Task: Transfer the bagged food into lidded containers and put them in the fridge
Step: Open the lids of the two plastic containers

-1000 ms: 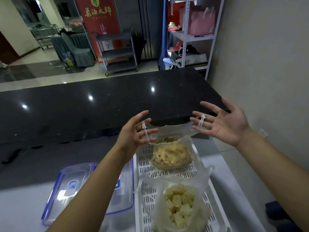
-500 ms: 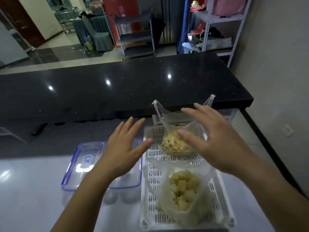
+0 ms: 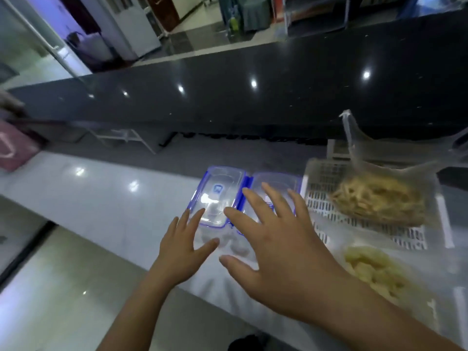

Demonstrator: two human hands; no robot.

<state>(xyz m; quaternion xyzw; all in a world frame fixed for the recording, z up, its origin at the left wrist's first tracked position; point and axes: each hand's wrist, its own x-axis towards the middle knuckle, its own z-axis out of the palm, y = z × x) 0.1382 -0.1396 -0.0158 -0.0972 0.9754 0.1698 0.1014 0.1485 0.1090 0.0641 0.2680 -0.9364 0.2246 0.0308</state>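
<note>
The light over my hands is dim and cool, bluish. Past my fingertips the black counter (image 3: 278,84) carries a row of small white glints from lamps overhead, and to the left of my left hand (image 3: 183,249) the pale worktop (image 3: 88,198) throws back two soft white patches. Just beyond my fingers a bright glare spot sits on the clear lid (image 3: 217,196). My right hand (image 3: 278,249) is smeared at its edges by motion blur, as are the bagged food (image 3: 377,198) and the white basket (image 3: 319,183) to its right. Far from my fingers, the counter lines bend and tilt with wide-angle distortion, and the room beyond is soft.
</note>
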